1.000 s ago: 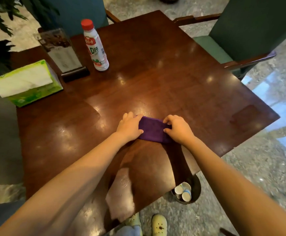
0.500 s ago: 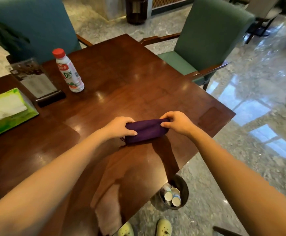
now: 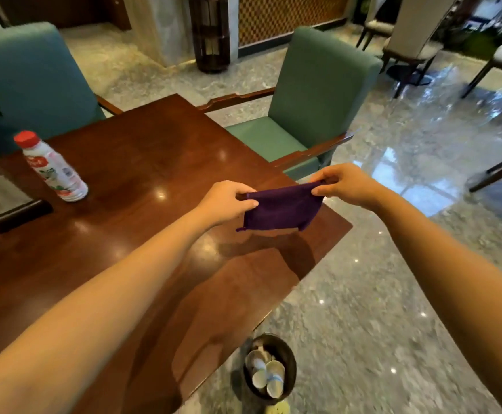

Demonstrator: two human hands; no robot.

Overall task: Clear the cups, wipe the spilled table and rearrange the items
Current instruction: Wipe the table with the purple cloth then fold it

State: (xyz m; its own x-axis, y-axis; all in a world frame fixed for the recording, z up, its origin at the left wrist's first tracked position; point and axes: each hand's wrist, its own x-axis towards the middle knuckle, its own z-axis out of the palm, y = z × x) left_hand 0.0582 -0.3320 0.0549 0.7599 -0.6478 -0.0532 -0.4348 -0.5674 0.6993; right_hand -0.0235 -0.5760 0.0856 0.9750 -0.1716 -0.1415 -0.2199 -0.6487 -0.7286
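Cups (image 3: 269, 377) were already in the bin (image 3: 287, 358) on the floor, so the clearing looked done. I think the step was folding the purple cloth (image 3: 282, 209) after wiping. It hung in the air above the near corner of the table (image 3: 142, 162), not touching it. The left hand (image 3: 227, 201) pinched its left top corner and the right hand (image 3: 346, 183) pinched its right top corner. Next, the cloth likely needed laying down neatly, away from the bottle (image 3: 54, 168).

Arms: two bare forearms, no sleeves, entering from the lower left and lower right of the frame
Left hand (image 3: 227, 201): bare, no glove
Right hand (image 3: 345, 185): bare, no glove
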